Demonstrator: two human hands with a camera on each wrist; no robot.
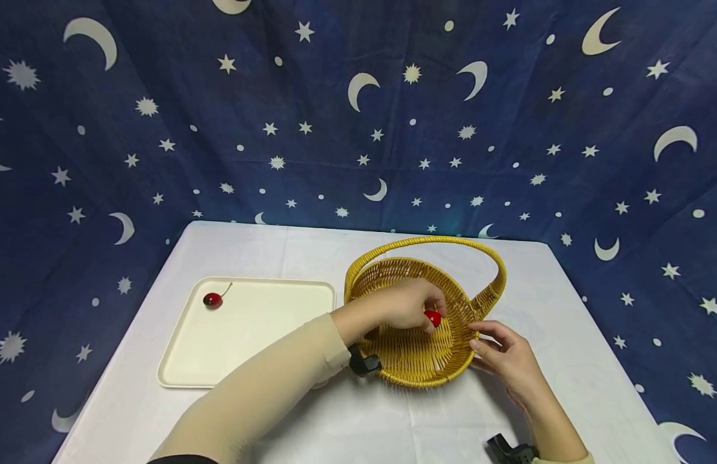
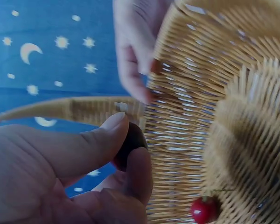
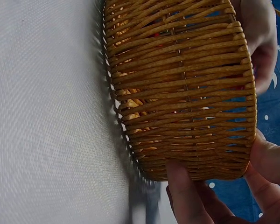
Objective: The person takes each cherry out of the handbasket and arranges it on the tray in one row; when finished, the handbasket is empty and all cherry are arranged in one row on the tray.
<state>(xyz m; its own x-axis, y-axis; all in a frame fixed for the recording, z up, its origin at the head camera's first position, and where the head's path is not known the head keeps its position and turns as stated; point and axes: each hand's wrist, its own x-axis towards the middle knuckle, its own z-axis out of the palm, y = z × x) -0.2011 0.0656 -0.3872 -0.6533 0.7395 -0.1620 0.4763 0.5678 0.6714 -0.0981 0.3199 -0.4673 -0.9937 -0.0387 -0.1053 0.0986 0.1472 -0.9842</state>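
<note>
My left hand [image 1: 407, 306] is over the inside of a yellow woven basket [image 1: 419, 374] and pinches a red cherry [image 1: 432, 318] between thumb and fingers. This cherry looks dark in the left wrist view. Inside the basket, a bright red cherry [image 2: 204, 210] with a thin stem shows below the fingers. My right hand [image 1: 506, 357] holds the basket's right rim, near the foot of the handle. In the right wrist view, its thumb is at the rim and a finger presses on the outer wall.
A shallow cream tray [image 1: 248, 380] lies left of the basket. One dark red cherry [image 1: 213, 300] with a stem sits in its upper left corner. The basket's tall handle [image 1: 422, 240] arches over the far side. A blue cloth with stars and moons hangs behind the white table [image 1: 387, 425].
</note>
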